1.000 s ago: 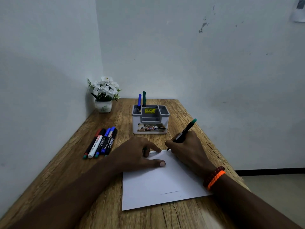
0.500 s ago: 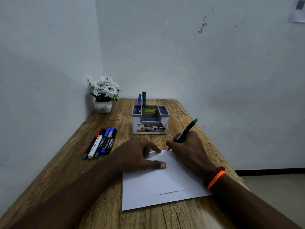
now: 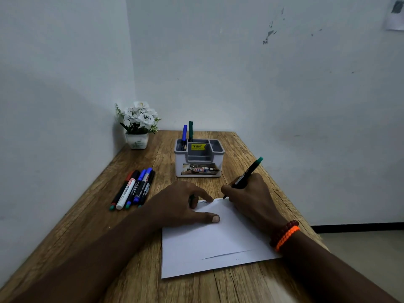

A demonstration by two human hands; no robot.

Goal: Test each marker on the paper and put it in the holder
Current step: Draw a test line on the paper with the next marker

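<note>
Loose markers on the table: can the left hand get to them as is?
Probably yes. The loose markers lie just left of the left hand with bare table between, but it is pressing the paper and seems to hold a cap.
</note>
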